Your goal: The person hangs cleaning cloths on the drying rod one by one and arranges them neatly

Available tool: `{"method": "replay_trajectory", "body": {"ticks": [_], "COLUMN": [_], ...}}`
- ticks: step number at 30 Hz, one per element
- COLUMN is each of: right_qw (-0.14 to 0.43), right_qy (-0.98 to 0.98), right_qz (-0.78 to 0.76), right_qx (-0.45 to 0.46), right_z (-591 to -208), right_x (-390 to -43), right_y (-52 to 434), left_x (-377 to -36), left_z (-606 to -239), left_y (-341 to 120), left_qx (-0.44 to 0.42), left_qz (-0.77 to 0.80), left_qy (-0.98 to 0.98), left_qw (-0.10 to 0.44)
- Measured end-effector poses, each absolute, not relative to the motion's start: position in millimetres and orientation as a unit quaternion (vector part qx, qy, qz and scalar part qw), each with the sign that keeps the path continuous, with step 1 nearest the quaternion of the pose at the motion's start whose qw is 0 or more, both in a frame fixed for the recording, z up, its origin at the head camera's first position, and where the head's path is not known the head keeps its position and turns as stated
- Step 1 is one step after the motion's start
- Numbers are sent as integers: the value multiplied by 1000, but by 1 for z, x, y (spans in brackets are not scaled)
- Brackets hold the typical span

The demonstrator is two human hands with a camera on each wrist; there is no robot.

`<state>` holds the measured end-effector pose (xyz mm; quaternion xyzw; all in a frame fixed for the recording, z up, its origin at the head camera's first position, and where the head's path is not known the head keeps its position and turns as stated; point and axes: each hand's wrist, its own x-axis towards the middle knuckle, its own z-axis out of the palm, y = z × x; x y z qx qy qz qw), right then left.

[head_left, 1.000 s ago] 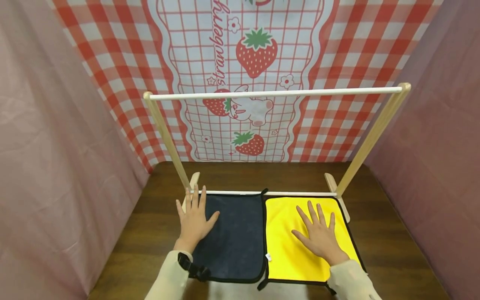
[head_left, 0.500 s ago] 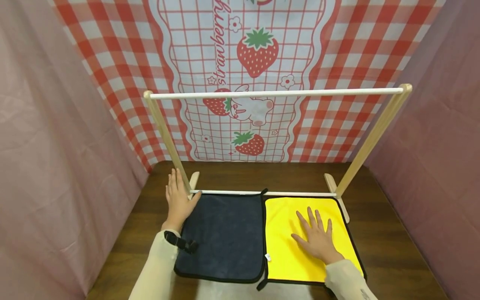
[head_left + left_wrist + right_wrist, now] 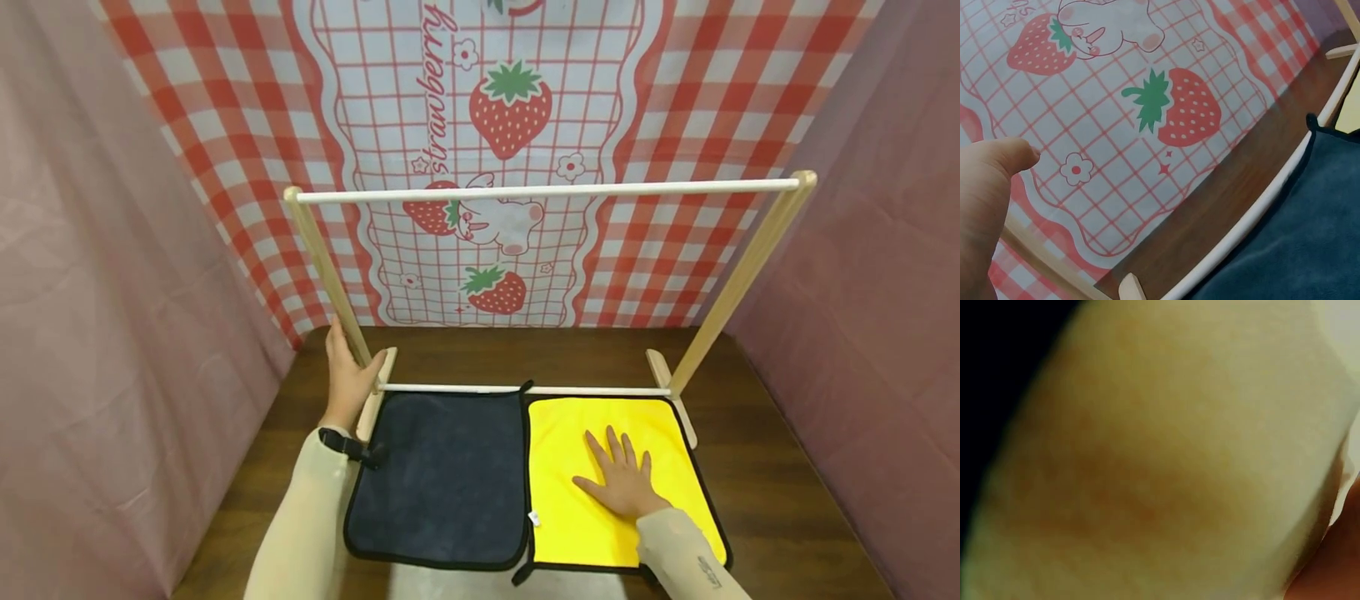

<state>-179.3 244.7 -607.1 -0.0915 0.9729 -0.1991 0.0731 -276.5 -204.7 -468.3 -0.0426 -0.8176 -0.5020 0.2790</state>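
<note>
In the head view, a dark navy cloth (image 3: 442, 483) with black edging lies flat on the left, beside a yellow cloth (image 3: 577, 533) with the same edging. My right hand (image 3: 622, 483) rests on the yellow cloth, fingers spread. My left hand (image 3: 348, 379) is at the lower part of the left post (image 3: 326, 267) of a wooden rack, its thumb on one side of the post and its fingers reaching up along the other. The left wrist view shows only the thumb (image 3: 1007, 159), extended, and the navy cloth (image 3: 1297, 225). A blurred pale surface fills the right wrist view.
The rack's white top bar (image 3: 547, 192) spans above the cloths; its lower bar (image 3: 480, 388) runs along their far edges. Its right post (image 3: 742, 283) stands on a wooden foot (image 3: 684, 421). Beyond the brown table (image 3: 780, 467) hangs a strawberry-print curtain (image 3: 675, 108), with pink drapes (image 3: 97, 317) at the sides.
My left hand has moved off the navy cloth, leftward and away from me, to the rack's left post. My right hand stays over the yellow cloth, shifted slightly left and nearer me.
</note>
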Motion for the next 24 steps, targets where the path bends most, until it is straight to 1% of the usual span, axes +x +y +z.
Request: {"method": "replay_trajectory", "body": {"ticks": [3, 10, 17, 24], "right_qw": [77, 52, 11, -12], "right_qy": [973, 974, 971, 968], "right_qz": [-199, -199, -213, -224], "right_qx": [-88, -98, -108, -112], "right_z": [-611, -615, -616, -618], "right_x": [-180, -180, -178, -180], "right_y": [246, 247, 248, 249], "left_x": [-282, -296, -302, -307], "left_z": [-466, -462, -455, -444], "left_y": [-204, -206, -206, -207], "left_qx": [-36, 16, 50, 47], "left_qz": [-520, -613, -613, -616], "left_qy": [-802, -729, -712, -692], "left_qw": [291, 305, 338, 373]}}
